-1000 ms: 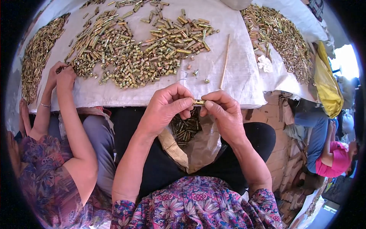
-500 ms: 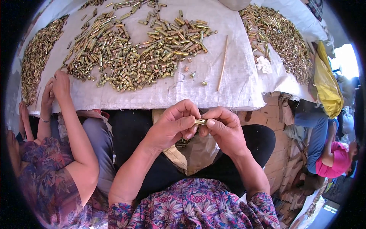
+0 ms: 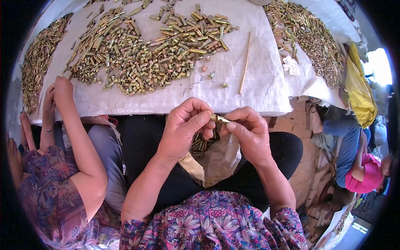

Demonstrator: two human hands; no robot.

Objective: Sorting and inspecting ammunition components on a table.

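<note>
Left hand (image 3: pixel 183 129) and right hand (image 3: pixel 248 131) pinch one small brass sleeve (image 3: pixel 219 119) between fingertips, above the lap bag (image 3: pixel 216 160) of similar pieces. Risk: the grip is fingertip-only, so a slip likely drops it past the bag. Neighbour's hand (image 3: pixel 62 89) well to the left.

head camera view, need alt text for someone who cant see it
Two bare hands, left hand and right hand, pinch a small brass-coloured metal sleeve between them over a lap. Ahead, a white woven cloth holds heaps of similar metal pieces and a thin wooden stick; another person's arm reaches in at left.
</note>
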